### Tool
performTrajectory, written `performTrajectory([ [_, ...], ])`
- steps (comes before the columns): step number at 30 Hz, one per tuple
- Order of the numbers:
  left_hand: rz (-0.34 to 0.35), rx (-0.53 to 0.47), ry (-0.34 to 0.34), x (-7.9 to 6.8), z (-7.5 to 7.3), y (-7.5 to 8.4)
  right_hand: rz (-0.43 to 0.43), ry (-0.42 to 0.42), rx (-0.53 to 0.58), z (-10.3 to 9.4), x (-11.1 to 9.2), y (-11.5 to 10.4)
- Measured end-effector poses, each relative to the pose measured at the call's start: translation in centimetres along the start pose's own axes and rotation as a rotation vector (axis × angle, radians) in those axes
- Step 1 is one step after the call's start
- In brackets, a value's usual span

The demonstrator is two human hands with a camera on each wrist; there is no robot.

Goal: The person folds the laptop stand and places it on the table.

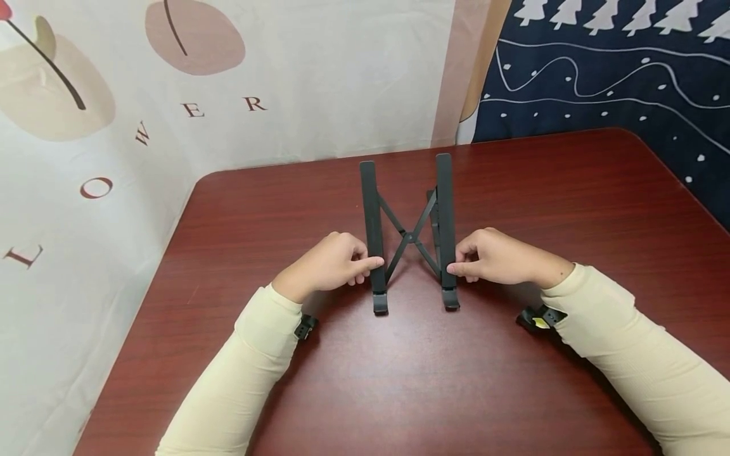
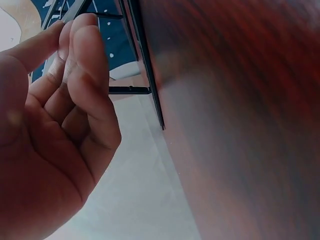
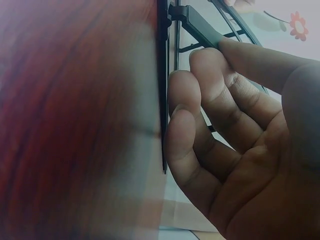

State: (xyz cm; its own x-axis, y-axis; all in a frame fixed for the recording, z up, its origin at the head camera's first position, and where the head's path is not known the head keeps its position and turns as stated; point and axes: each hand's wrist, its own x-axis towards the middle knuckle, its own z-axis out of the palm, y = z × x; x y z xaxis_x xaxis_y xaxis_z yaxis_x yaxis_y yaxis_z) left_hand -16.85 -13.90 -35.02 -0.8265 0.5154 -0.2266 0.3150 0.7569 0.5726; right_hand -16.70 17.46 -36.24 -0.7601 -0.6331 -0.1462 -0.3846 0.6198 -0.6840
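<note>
as it is being held from two sides, the black stand (image 1: 410, 237) is standing on the red-brown table (image 1: 399, 380), toward twelve o'clock from the tabletop's middle. the left hand (image 1: 333, 263), at about half past eight from the stand's centre, is pinching the left bar (image 1: 371, 209) between thumb and curled fingers; the right hand (image 1: 496, 256), at about half past three, is pinching the right bar (image 1: 445, 215) the same way. judging by how widely the crossed bars (image 1: 423, 213) are spreading into an x, the opening-out is looking nearly finished; what is left is probably a small adjustment and letting go. whether the long bars are moving apart or together, this moment is not showing.

in the head view, the long bars are hiding some fingertips, and the right one is partly covering a rear leg (image 1: 435, 221). in both wrist views the top edge is cutting off the stand, and the table's surface is blurring.
</note>
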Motion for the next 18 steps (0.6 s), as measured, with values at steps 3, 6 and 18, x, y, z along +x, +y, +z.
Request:
performTrajectory([
  [3, -0.002, 0.002, 0.004, -0.02, 0.06, 0.08, 0.002, -0.001, -0.005, 0.00, -0.02, -0.06],
  [6, -0.010, 0.005, 0.009, -0.02, 0.17, 0.18, 0.003, 0.005, -0.011, 0.07, -0.04, -0.18],
  [18, -0.035, -0.015, 0.016, -0.10, 0.23, 0.67, -0.001, 0.026, -0.010, 0.18, -0.15, -0.58],
])
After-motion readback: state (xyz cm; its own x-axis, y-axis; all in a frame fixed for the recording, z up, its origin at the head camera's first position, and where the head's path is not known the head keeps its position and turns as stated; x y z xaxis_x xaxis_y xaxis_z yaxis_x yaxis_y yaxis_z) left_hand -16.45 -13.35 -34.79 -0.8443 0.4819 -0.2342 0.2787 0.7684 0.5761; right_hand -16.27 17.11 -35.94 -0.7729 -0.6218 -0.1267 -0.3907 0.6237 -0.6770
